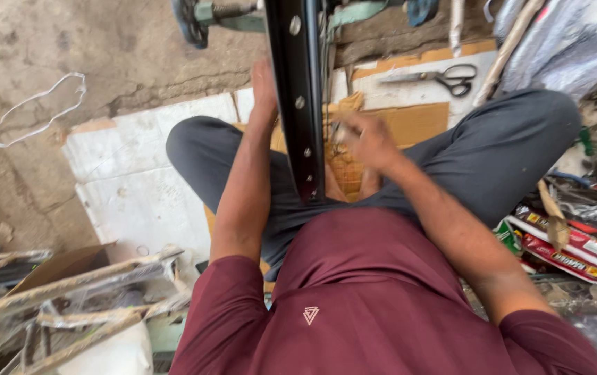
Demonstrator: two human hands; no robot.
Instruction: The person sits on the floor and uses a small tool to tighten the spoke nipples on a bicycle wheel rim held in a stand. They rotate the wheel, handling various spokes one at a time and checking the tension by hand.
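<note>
Rim: black bicycle wheel rim (pixel 300 97) stands upright between my knees, over the cardboard (pixel 409 121).
Left hand (pixel 264 87): I press it flat against the rim's side.
Right hand (pixel 366 141): blurred beside the spokes; grip I cannot tell.
Scissors (pixel 444 76): lying beyond, well apart.

My left hand (pixel 265 87) is half hidden behind the black rim (pixel 297 97); my right hand (pixel 368 139) beside it blurs, grip unclear.

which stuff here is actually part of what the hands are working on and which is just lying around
In hand:
black wheel rim, upright between the knees
spokes beside the rim
left hand against the rim
right hand at the spokes, blurred

Lying about:
scissors on the cardboard
bent wire on the ground
red packets
wrapped sticks
</note>
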